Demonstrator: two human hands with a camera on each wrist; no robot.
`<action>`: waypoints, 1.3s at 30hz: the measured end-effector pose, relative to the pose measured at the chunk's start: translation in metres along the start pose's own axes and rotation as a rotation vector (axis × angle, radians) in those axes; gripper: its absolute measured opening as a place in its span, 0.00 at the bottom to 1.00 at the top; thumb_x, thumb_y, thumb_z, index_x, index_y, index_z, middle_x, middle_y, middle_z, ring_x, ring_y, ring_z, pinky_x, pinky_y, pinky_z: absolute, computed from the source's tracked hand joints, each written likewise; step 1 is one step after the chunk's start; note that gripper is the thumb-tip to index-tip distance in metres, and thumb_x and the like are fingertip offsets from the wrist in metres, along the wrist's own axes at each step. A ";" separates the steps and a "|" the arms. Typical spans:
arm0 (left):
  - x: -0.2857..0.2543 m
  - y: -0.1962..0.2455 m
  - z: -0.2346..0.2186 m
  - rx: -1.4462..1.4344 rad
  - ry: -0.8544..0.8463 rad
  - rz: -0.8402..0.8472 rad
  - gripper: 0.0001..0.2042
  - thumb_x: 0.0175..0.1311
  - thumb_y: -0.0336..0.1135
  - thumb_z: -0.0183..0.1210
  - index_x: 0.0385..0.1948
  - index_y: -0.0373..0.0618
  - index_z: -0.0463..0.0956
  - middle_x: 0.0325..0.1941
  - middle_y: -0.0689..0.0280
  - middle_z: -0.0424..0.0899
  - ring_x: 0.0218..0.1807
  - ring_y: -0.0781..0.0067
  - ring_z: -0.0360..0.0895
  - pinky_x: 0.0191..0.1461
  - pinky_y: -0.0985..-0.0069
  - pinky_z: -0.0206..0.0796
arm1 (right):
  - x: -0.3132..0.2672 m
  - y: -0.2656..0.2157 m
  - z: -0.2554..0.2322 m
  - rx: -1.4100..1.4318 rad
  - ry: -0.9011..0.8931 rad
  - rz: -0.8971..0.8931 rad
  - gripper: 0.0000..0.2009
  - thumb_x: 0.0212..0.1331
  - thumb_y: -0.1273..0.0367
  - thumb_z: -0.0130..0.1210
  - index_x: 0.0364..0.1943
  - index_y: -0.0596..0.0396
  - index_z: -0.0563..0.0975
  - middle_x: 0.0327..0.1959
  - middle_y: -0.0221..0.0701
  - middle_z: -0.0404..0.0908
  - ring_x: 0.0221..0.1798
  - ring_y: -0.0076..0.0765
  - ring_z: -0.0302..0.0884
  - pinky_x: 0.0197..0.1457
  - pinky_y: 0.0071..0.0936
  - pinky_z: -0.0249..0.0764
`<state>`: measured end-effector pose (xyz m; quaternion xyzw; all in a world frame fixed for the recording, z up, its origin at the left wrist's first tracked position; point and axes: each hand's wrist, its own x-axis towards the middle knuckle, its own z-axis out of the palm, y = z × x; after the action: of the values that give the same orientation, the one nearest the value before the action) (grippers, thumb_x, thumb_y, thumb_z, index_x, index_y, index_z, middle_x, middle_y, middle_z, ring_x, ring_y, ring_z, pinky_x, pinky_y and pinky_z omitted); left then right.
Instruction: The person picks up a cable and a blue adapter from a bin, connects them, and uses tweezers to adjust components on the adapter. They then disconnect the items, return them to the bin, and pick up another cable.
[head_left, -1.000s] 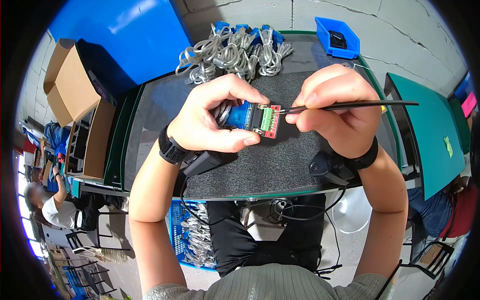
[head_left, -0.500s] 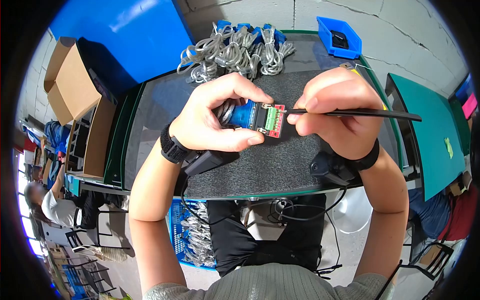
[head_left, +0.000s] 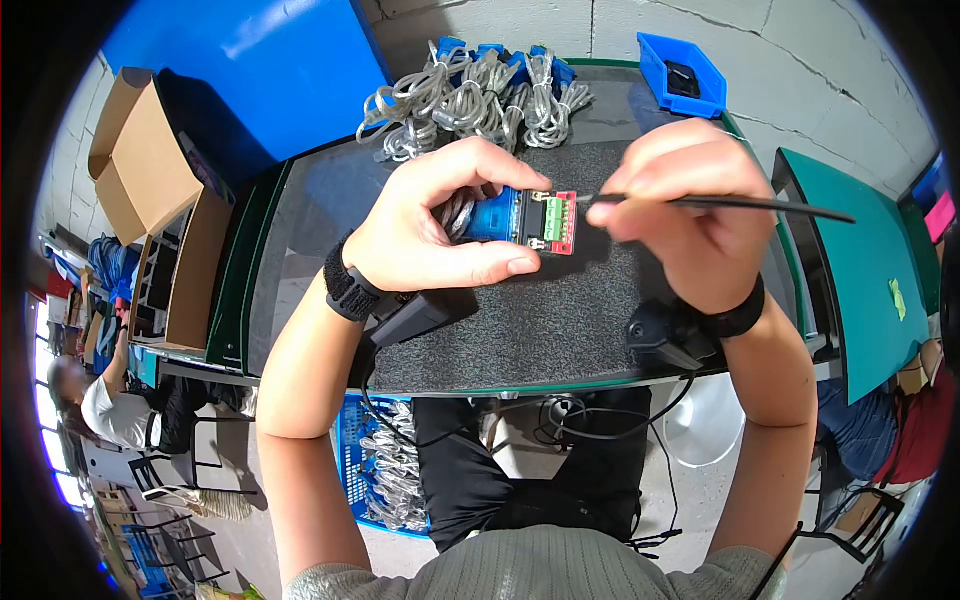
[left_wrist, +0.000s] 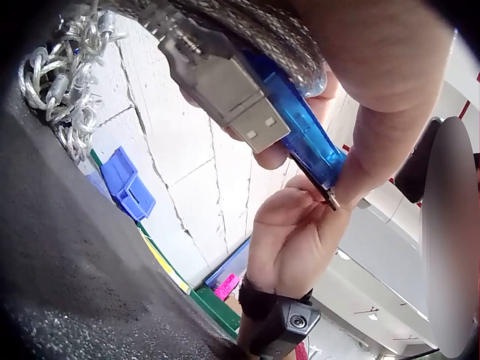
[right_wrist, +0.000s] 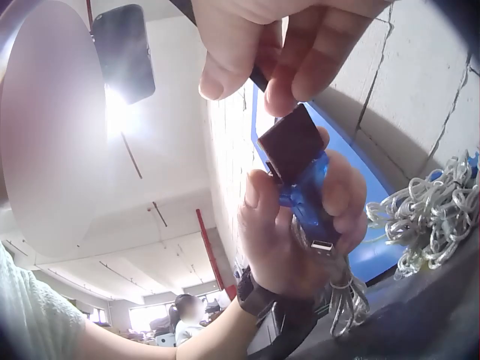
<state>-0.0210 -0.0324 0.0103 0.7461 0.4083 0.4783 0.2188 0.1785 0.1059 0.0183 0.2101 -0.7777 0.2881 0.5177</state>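
My left hand point(head_left: 405, 215) grips a blue serial-connector adapter point(head_left: 490, 217) between thumb and fingers above the mat. Plugged onto its front is a small red circuit board point(head_left: 571, 225) carrying a green terminal block point(head_left: 553, 220). The adapter's silver USB plug point(left_wrist: 251, 120) and its grey cable point(left_wrist: 296, 60) sit bundled against the palm in the left wrist view. With fingertips and thumb, my right hand point(head_left: 705, 205) pinches a long, slim black tool point(head_left: 790, 206), its tip just right of the red board. The board's dark underside point(right_wrist: 291, 144) faces the right wrist camera.
Behind my hands lies a pile of coiled grey cables point(head_left: 470, 100) with blue connectors. A blue bin point(head_left: 690, 95) stands at the back right, an open cardboard box point(head_left: 200, 290) at the left. Below the table edge is a blue basket point(head_left: 350, 450) full of cables.
The black tool's tip has come away from the terminal block as my right hand drew slightly up and right. My left hand has shifted the adapter a little to the right and up.
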 end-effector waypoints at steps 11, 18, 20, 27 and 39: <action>-0.001 0.003 -0.003 0.038 0.044 -0.025 0.25 0.44 0.35 0.74 0.46 0.39 0.75 0.42 0.63 0.79 0.43 0.76 0.77 0.48 0.77 0.68 | -0.009 0.001 0.010 0.243 0.132 0.150 0.13 0.45 0.81 0.68 0.33 0.60 0.75 0.31 0.35 0.78 0.33 0.30 0.77 0.37 0.22 0.72; -0.001 0.002 -0.003 0.060 0.037 0.008 0.22 0.46 0.33 0.73 0.44 0.42 0.77 0.41 0.65 0.80 0.41 0.78 0.76 0.44 0.79 0.68 | -0.009 0.000 0.011 0.277 0.140 0.166 0.13 0.44 0.81 0.68 0.33 0.60 0.76 0.32 0.36 0.78 0.33 0.30 0.77 0.37 0.23 0.72; -0.001 0.001 -0.002 0.039 0.043 0.004 0.22 0.46 0.33 0.73 0.44 0.42 0.77 0.41 0.65 0.80 0.40 0.78 0.76 0.44 0.79 0.68 | -0.009 0.000 0.011 0.258 0.133 0.165 0.13 0.44 0.81 0.68 0.34 0.60 0.76 0.32 0.36 0.78 0.33 0.30 0.77 0.37 0.22 0.72; -0.001 0.005 -0.005 0.121 -0.002 -0.031 0.28 0.41 0.38 0.75 0.46 0.37 0.75 0.44 0.61 0.79 0.46 0.72 0.77 0.53 0.75 0.66 | -0.006 -0.001 0.012 0.208 0.100 0.121 0.14 0.42 0.81 0.69 0.33 0.59 0.76 0.30 0.36 0.79 0.32 0.31 0.78 0.34 0.22 0.73; -0.002 0.006 -0.005 0.123 0.001 -0.040 0.28 0.41 0.37 0.76 0.46 0.37 0.76 0.44 0.62 0.79 0.46 0.74 0.77 0.51 0.76 0.67 | -0.008 -0.005 0.015 0.214 0.121 0.153 0.14 0.40 0.80 0.70 0.32 0.58 0.77 0.28 0.34 0.79 0.31 0.32 0.78 0.32 0.22 0.72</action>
<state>-0.0241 -0.0379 0.0153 0.7494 0.4519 0.4484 0.1819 0.1743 0.0928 0.0072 0.1866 -0.7238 0.4201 0.5146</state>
